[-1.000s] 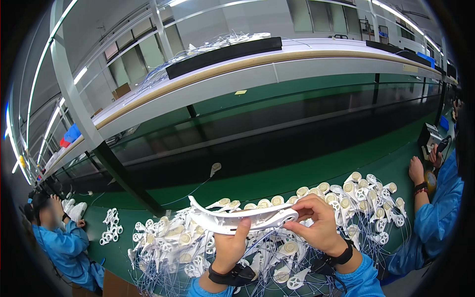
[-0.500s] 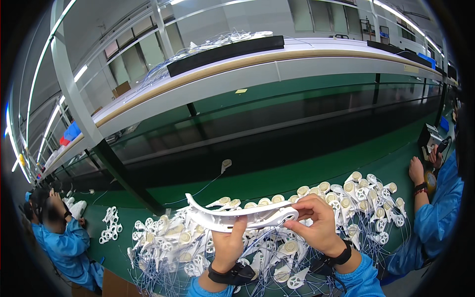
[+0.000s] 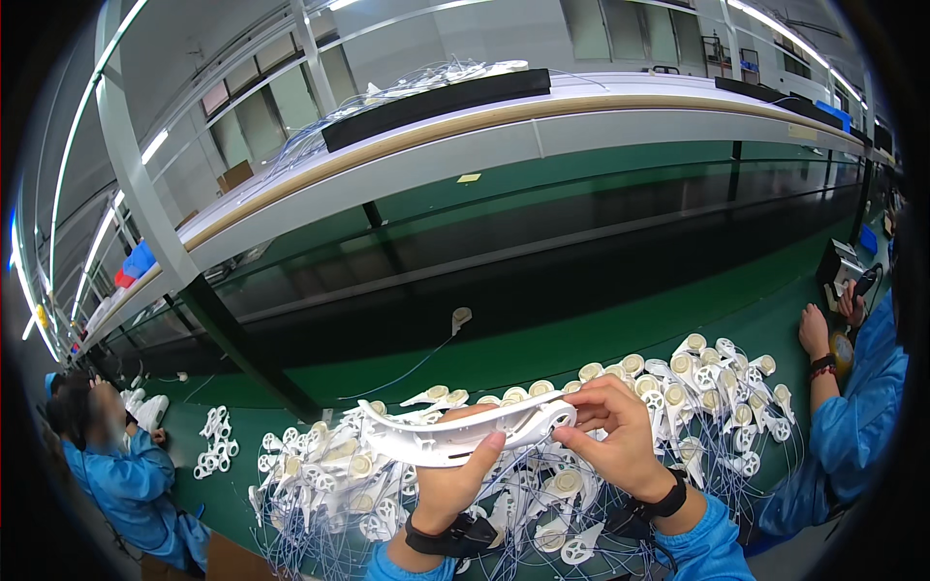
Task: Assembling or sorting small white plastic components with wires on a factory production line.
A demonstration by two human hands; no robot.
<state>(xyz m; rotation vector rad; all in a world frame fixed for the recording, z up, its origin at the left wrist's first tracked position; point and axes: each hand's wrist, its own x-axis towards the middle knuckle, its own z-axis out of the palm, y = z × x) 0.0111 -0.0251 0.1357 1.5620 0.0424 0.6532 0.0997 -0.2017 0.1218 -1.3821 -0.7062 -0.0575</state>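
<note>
A long, curved white plastic housing is held in both hands above a heap of small white parts. My left hand grips it from below, the thumb against its near side. My right hand pinches its right end, where a round, ring-like opening shows. The right fingertips are partly hidden behind that end. Below and behind the hands lie many white plastic pieces with round cream-coloured discs and thin blue-white wires.
A dark conveyor belt runs behind the green bench, carrying one wired white part. A shelf spans above. A person in blue sits left; another person's sleeve is at right, near a small metal box.
The housing has tipped to show more of its inner side and sits slightly lower. The wired part on the belt has slid right. The person at left has lowered a hand.
</note>
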